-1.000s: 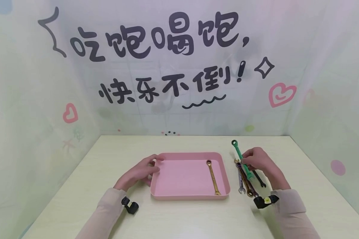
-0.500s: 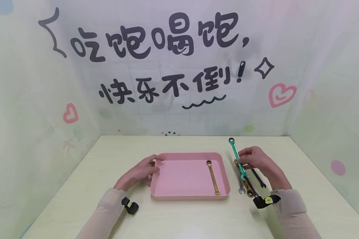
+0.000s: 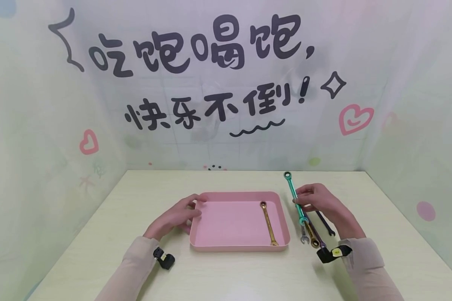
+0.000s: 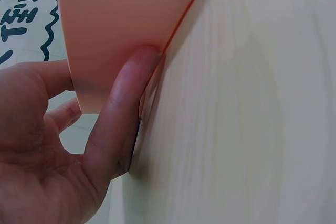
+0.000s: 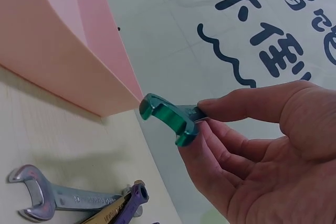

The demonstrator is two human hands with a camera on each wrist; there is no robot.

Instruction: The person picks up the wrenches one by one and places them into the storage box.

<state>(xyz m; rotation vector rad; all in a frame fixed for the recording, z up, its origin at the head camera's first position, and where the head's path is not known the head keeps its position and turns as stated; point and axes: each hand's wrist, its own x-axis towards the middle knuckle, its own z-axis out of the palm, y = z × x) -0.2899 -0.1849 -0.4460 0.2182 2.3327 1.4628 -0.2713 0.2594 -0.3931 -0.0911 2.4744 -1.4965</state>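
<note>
My right hand (image 3: 322,200) pinches a green combination wrench (image 3: 291,189) between thumb and fingers, above several wrenches on the table. Its ring end points up and away; its open jaw faces the right wrist camera. Below it lie a silver wrench (image 5: 79,199), a gold wrench (image 3: 314,240), a purple wrench (image 5: 134,201) and a dark wrench (image 3: 326,225), partly overlapping. At the far left corner of the pink tray (image 3: 239,248), my left hand (image 3: 175,214) holds the wall, its thumb (image 4: 137,74) against the outside. Another gold wrench (image 3: 268,224) lies inside the tray, near its right wall.
The pale wooden table (image 3: 226,276) ends against a printed curtain (image 3: 196,146) at the back, with more curtain on both sides. A black wrist camera (image 3: 328,255) sits on the right wrist, and another camera (image 3: 165,259) on the left.
My right hand has raised the green wrench a little and shifted it left, toward the tray, off the other wrenches. The left hand and the tray have stayed put.
</note>
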